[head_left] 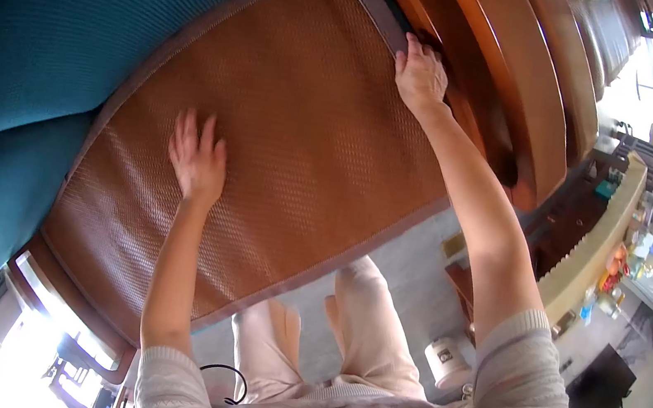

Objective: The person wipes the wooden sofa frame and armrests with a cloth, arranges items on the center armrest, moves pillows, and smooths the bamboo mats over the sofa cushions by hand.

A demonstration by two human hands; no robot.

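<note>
A brown woven seat mat [297,116] with a grey-brown cloth border covers a sofa seat. My left hand [197,161] rests palm down on the mat's left-middle part, its fingers spread and holding nothing. At the mat's far right edge, my right hand [422,75] lies on the border beside the wooden armrest [520,73]. Its fingers look extended along that edge, and their tips are partly hidden. Ripples show in the mat to the left of and below my left hand.
Teal ribbed back cushions [119,16] line the left side. A white cylindrical bin [448,363] stands on the grey floor near my legs. A table with a cream cloth [598,234] and several small items stands at right. Bright windows show at lower left and upper right.
</note>
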